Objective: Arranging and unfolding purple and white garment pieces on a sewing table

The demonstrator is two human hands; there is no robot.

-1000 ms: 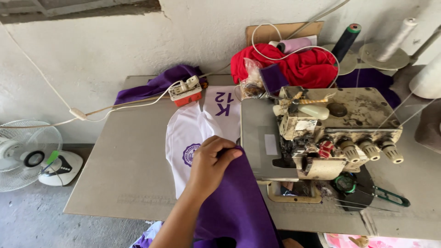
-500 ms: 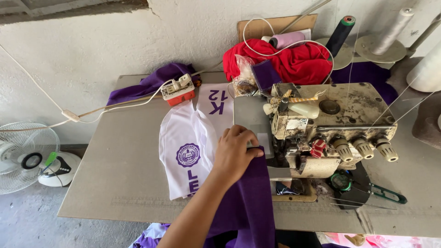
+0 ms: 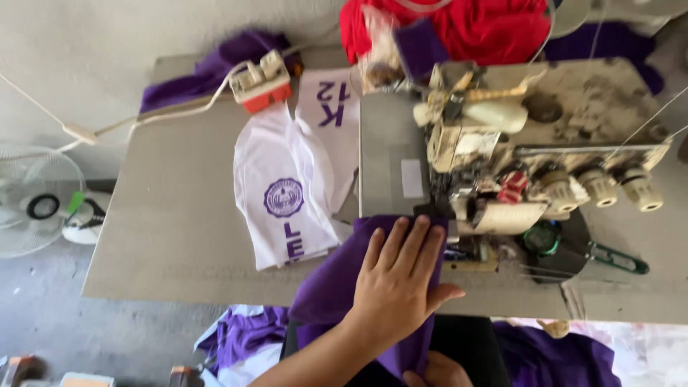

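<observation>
Left hand [image 3: 398, 283] slid purple cloth [image 3: 337, 276] nearer sewing machine [image 3: 502, 154].

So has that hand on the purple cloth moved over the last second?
Yes. The left hand has slid the purple cloth rightward, off the white printed pieces and up against the sewing machine.

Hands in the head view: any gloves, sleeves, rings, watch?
Left hand: bare, no glove, no ring showing; the forearm is uncovered as far as the frame edge, with no sleeve or watch in view. Right hand: only a bare sliver shows at the bottom edge, too little to tell more.
</observation>
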